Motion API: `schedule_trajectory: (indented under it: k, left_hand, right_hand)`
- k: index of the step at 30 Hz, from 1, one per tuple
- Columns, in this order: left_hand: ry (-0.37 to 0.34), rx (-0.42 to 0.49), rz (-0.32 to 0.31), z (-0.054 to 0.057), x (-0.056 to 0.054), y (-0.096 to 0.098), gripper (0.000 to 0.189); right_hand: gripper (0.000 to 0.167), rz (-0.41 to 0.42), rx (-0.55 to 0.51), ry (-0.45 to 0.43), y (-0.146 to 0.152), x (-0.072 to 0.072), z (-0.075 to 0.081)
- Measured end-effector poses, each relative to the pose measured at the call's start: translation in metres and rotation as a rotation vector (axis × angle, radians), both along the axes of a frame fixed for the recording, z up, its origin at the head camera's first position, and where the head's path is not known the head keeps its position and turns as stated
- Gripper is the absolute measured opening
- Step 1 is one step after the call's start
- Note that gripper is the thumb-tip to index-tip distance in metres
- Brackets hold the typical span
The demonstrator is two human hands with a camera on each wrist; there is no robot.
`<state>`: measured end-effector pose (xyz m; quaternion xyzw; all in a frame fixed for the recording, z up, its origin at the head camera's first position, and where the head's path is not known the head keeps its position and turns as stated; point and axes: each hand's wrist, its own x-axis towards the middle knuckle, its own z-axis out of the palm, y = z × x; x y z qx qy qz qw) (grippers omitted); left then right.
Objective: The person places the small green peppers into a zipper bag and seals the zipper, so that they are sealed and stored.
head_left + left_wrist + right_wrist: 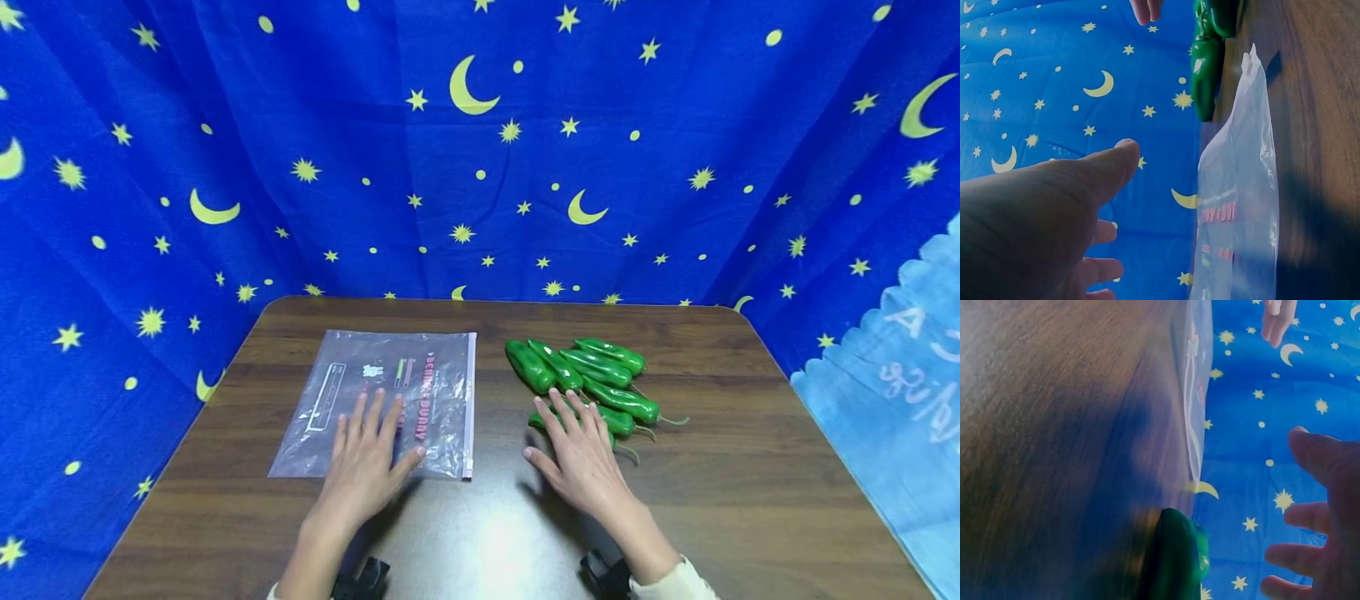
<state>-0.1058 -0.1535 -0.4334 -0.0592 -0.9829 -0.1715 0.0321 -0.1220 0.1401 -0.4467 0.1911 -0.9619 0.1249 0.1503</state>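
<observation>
My left hand point(366, 458) hovers over the lower part of a clear plastic zipper bag point(442, 400), fingers spread and holding nothing. The bag lies flat on the table's left half, with pink print and its white zip strip point(471, 400) along the right side. My right hand point(581, 458) is held with straight, spread fingers at the near side of several green peppers point(626, 402), hiding parts of the closest ones. In the left wrist view, a gap shows between the hand point(1085, 194) and the bag point(1241, 169). A pepper point(1175, 556) appears below the right hand point(1329, 506) in the right wrist view.
Everything lies on a brown wood-grain table point(712, 500) with rounded far corners. A blue curtain point(510, 158) with yellow moons and stars hangs behind and at the sides. Light blue cloth point(900, 375) with white lettering hangs at the right edge.
</observation>
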Motion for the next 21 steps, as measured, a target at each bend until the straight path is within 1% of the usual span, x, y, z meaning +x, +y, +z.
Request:
schedule_trajectory:
  k: [8,15,21]
  left_hand:
    - [0.018,0.001,-0.012,0.001,-0.007,-0.002,0.078]
    - [0.028,0.003,-0.022,0.0,-0.013,-0.004,0.076]
    - [0.027,-0.008,-0.029,0.001,-0.016,-0.004,0.076]
  right_hand:
    - [0.068,0.042,-0.02,0.032,-0.003,-0.007,-0.003]
    - [0.068,0.075,-0.055,-0.013,-0.008,-0.013,-0.001]
    - [0.067,0.107,-0.071,-0.03,-0.011,-0.017,-0.001]
